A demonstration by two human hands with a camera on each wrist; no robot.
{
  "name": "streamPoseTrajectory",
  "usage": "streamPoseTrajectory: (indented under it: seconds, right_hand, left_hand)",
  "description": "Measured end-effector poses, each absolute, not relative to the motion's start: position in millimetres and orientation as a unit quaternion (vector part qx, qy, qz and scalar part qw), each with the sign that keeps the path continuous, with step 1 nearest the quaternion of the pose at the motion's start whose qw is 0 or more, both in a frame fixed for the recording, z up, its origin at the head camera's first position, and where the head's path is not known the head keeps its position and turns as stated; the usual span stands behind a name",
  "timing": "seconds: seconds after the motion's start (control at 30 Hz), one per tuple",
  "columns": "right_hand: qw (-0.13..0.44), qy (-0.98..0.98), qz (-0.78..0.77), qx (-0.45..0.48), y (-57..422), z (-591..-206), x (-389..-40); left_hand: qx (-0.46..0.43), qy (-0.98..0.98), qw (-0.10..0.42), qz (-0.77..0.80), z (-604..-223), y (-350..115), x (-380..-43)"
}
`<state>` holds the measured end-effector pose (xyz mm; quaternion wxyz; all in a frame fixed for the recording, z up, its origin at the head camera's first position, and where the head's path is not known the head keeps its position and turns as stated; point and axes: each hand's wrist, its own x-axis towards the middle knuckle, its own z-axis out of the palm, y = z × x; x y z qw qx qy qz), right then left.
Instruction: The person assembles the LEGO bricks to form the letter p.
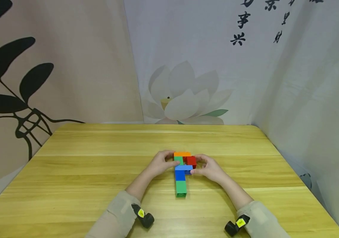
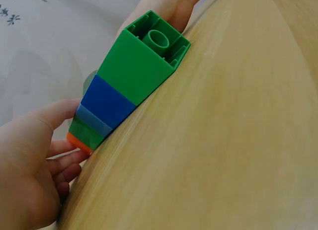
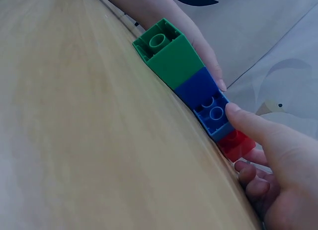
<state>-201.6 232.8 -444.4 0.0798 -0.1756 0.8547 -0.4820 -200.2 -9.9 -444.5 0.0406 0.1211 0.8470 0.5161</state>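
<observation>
A joined structure of toy building blocks lies on the wooden table. Its near end is a green block with a hollow underside facing me. Beyond it come a dark blue block, a lighter blue block, a second green block, a red block and an orange block. My left hand grips the far left side, thumb by the second green block and fingers near the orange one. From the right, my right hand pinches it, thumb on the lighter blue block, fingers behind the red.
The wooden table spreads out around the blocks. Behind it hangs a pale curtain printed with leaves, a lotus and characters. A black wrist camera is strapped over the left sleeve, another wrist camera over the right.
</observation>
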Motion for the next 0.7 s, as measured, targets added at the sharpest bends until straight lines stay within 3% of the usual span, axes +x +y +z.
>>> streamPoseTrajectory:
  seconds: [0.5, 0.7]
  right_hand:
    - [0.096, 0.846, -0.488, -0.19, 235.8, -441.7, -199.6]
    - [0.15, 0.808, -0.546, -0.164, 249.0, -435.3, -196.0]
  left_hand:
    - [0.122, 0.843, 0.025, 0.523, -438.7, -24.6, -192.5]
    - [0.114, 0.843, 0.017, 0.525, -434.0, -41.6, -184.4]
